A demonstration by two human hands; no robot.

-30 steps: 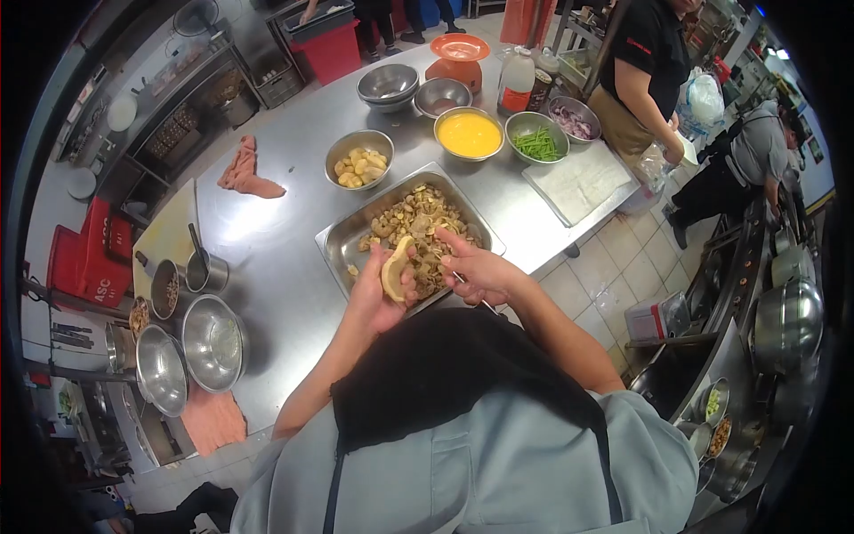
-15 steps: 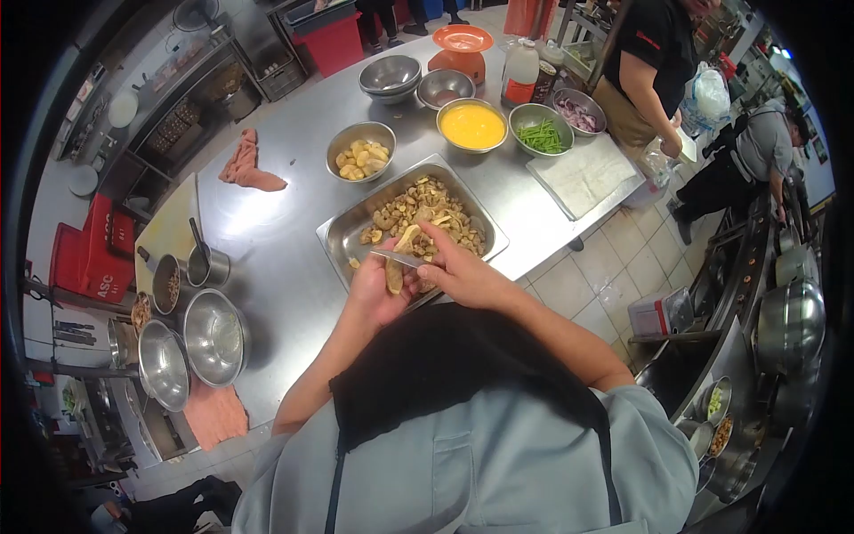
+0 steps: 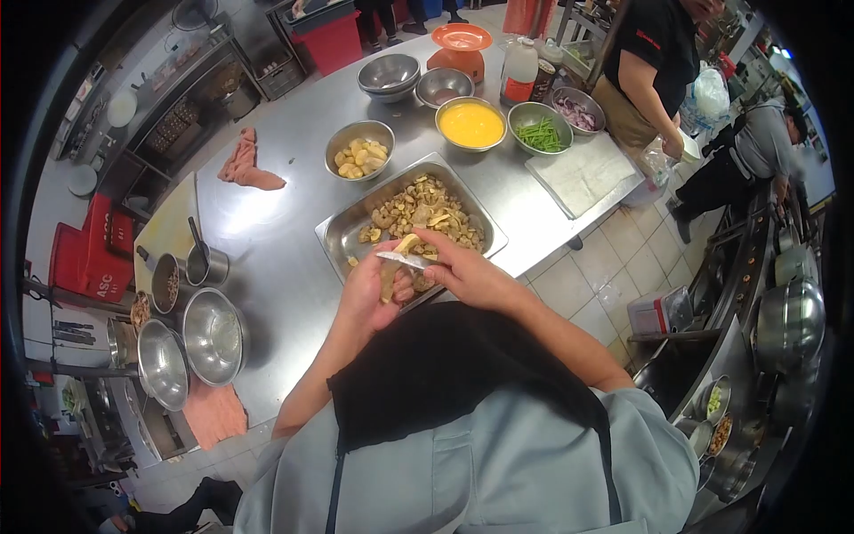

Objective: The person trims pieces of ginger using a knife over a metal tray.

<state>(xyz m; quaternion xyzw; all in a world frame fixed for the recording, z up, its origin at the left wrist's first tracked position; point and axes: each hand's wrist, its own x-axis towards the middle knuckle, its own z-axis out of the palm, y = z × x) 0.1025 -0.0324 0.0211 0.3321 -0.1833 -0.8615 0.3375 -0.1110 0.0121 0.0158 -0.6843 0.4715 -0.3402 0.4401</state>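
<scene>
Over the near side of a steel tray (image 3: 336, 233), my left hand (image 3: 367, 289) is closed around a potato (image 3: 406, 244) with pale yellow flesh showing. A brownish strip, apparently skin, hangs below it by my fingers. My right hand (image 3: 464, 271) grips a small knife (image 3: 402, 259), its blade pointing left across the potato. The handle is mostly hidden in my fingers. Brown potatoes and peelings (image 3: 418, 200) fill much of the tray. Just beyond it stands a steel bowl (image 3: 342, 135) of peeled yellow potato pieces (image 3: 363, 157).
Bowls of yellow liquid (image 3: 472, 123), green vegetables (image 3: 541, 135) and sliced purple onion (image 3: 576, 114) stand at the far right, near an orange scale (image 3: 461, 60). A cloth (image 3: 252, 165) lies left; steel bowls (image 3: 213, 334) sit near left. A person (image 3: 649, 76) stands at the right end.
The knife blade has turned slightly against the potato, and both hands have shifted a little. Some peelings in the tray lie differently. The person at the right has moved their hand slightly.
</scene>
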